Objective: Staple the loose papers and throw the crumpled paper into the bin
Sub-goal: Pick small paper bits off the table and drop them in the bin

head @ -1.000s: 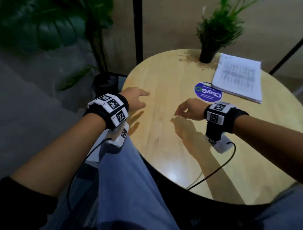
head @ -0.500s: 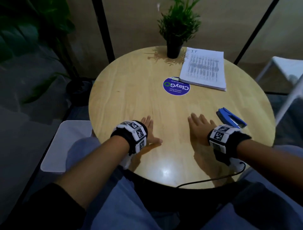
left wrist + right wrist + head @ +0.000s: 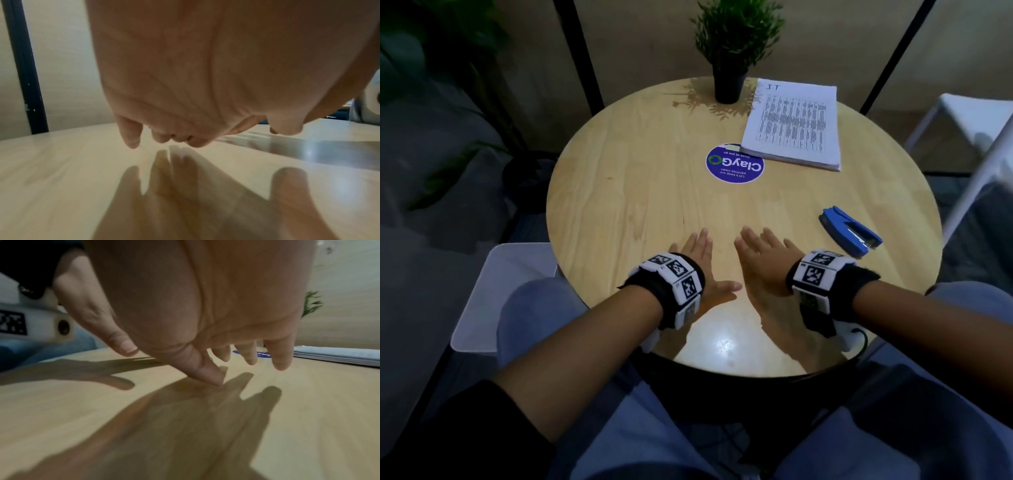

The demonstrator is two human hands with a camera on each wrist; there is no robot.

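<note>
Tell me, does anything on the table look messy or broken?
Nothing looks broken or spilled. The paper stack lies slightly askew beside the plant pot, one corner overlapping the round purple sticker. The blue stapler lies near the right hand.

Both hands lie flat, fingers straight, on the near part of the round worktop (image 3: 619,192): left hand (image 3: 702,260), right hand (image 3: 763,257). A blue stapler (image 3: 851,235) sits just right of the right hand. Far right lies a paper stack (image 3: 794,125), partly over a purple sticker (image 3: 734,163), beside a potted plant (image 3: 732,44).
</note>
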